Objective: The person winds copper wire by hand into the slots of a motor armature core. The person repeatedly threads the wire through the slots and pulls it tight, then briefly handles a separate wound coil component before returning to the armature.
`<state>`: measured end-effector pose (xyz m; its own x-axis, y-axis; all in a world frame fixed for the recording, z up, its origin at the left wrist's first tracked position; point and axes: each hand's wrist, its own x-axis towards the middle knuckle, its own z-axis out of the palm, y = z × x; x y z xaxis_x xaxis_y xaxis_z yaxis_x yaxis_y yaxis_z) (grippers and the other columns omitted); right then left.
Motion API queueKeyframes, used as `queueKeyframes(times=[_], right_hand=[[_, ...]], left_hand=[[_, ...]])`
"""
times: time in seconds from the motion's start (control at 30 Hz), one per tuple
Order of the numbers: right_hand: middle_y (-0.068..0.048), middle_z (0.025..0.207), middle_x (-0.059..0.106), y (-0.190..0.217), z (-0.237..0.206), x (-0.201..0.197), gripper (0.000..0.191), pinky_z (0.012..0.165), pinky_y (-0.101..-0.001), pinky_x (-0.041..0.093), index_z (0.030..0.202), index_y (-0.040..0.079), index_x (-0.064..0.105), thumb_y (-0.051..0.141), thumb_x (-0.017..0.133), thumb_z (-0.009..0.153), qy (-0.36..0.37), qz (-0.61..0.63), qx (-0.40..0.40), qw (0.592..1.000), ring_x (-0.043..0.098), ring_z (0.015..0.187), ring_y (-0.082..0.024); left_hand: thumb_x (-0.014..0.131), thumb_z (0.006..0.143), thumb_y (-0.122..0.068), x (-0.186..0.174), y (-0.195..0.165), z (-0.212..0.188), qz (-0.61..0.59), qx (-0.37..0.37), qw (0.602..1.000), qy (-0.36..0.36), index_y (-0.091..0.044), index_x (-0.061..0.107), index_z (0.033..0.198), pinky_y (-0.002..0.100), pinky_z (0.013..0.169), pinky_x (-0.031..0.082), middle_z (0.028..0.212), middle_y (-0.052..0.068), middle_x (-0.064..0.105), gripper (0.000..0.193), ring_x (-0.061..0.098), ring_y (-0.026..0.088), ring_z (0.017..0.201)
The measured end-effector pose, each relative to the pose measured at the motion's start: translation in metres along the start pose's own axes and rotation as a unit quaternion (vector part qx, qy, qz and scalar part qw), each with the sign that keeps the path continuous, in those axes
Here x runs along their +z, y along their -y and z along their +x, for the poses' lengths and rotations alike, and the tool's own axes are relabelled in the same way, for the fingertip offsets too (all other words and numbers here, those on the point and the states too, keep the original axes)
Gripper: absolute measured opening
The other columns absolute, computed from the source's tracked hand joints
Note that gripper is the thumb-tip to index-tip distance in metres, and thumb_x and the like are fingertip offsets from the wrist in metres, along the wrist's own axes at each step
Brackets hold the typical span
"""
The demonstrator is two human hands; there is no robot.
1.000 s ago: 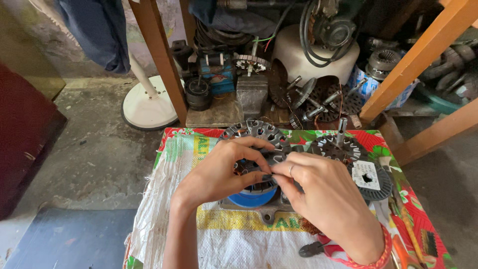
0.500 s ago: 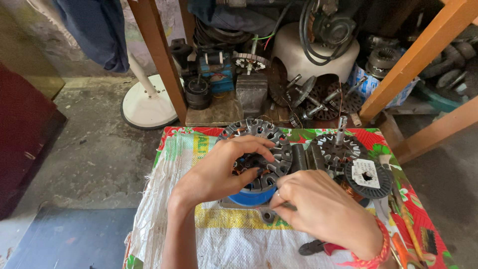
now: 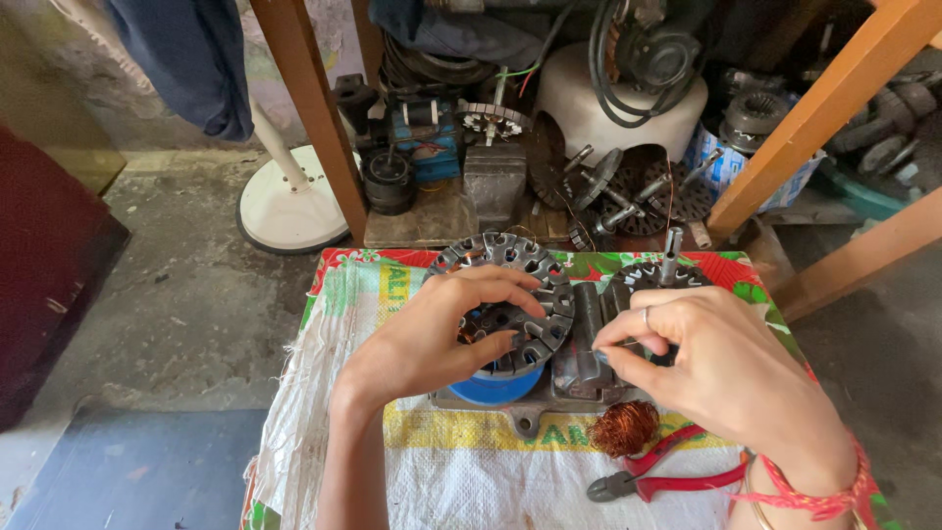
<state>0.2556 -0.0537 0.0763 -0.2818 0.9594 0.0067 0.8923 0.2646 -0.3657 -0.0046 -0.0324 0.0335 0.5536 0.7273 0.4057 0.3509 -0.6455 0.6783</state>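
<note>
Stator (image 3: pixel 520 285) — copper wad (image 3: pixel 623 427), pliers (image 3: pixel 667 471) nearby

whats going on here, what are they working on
A person sits over a small table covered with a printed woven sack. The left hand rests on a slotted metal stator ring seated on a blue part, fingers curled into its centre. The right hand pinches something small beside it, too small to identify. A ball of copper wire and red-handled pliers lie in front.

left hand (image 3: pixel 432 339) on slotted stator core (image 3: pixel 510 294)
</note>
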Motion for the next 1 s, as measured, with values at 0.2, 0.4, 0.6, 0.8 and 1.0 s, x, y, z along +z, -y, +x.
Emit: queueKeyframes(times=[0.2,0.4,0.6,0.8,1.0], right_hand=[[-0.001,0.059,0.056,0.004,0.002,0.003,0.016,0.053,-0.0334,0.047,0.088,0.016,0.082,0.021,0.08,0.073,0.016,0.061,-0.073,0.995,0.058,0.052,-0.017],[-0.002,0.059,0.053,0.002,-0.003,0.002,0.018,0.051,-0.0309,0.045,0.092,0.014,0.083,0.016,0.081,0.075,-0.044,0.081,-0.089,0.992,0.054,0.056,-0.013],[-0.001,0.057,0.053,0.008,-0.01,-0.002,0.014,0.045,-0.0277,0.042,0.089,0.007,0.08,0.008,0.08,0.075,-0.158,0.142,-0.126,0.969,0.05,0.051,-0.01],[-0.002,0.061,0.05,0.009,-0.015,-0.006,0.012,0.051,-0.0252,0.039,0.093,0.002,0.077,0.002,0.076,0.081,-0.241,0.142,-0.17,0.945,0.047,0.055,-0.009],[-0.003,0.065,0.06,0.011,-0.011,-0.008,0.013,0.053,-0.0269,0.043,0.093,0.004,0.078,0.003,0.075,0.081,-0.232,0.14,-0.114,0.956,0.053,0.057,-0.011]], left_hand=[[0.073,0.082,-0.008,0.0,0.0,0.0,0.0,-0.003,1.0,0.0,-0.007,0.073,0.111,0.04,0.108,0.048,0.134,0.011,0.068,0.029,0.063,0.031,0.127],[0.073,0.083,-0.009,0.001,0.001,0.0,0.001,-0.003,1.0,0.004,-0.008,0.073,0.112,0.04,0.108,0.048,0.135,0.012,0.068,0.029,0.063,0.031,0.127],[0.073,0.083,-0.009,0.0,0.002,0.001,0.005,-0.004,1.0,0.009,-0.009,0.074,0.112,0.04,0.108,0.049,0.135,0.011,0.068,0.029,0.063,0.031,0.127],[0.076,0.08,-0.01,0.0,0.0,0.0,0.01,-0.009,1.0,0.006,-0.009,0.077,0.101,0.041,0.103,0.05,0.134,0.011,0.068,0.021,0.065,0.032,0.122],[0.075,0.08,-0.01,0.0,0.003,0.001,-0.002,-0.018,1.0,0.001,-0.006,0.075,0.092,0.038,0.095,0.055,0.132,0.01,0.071,0.012,0.071,0.03,0.114]])
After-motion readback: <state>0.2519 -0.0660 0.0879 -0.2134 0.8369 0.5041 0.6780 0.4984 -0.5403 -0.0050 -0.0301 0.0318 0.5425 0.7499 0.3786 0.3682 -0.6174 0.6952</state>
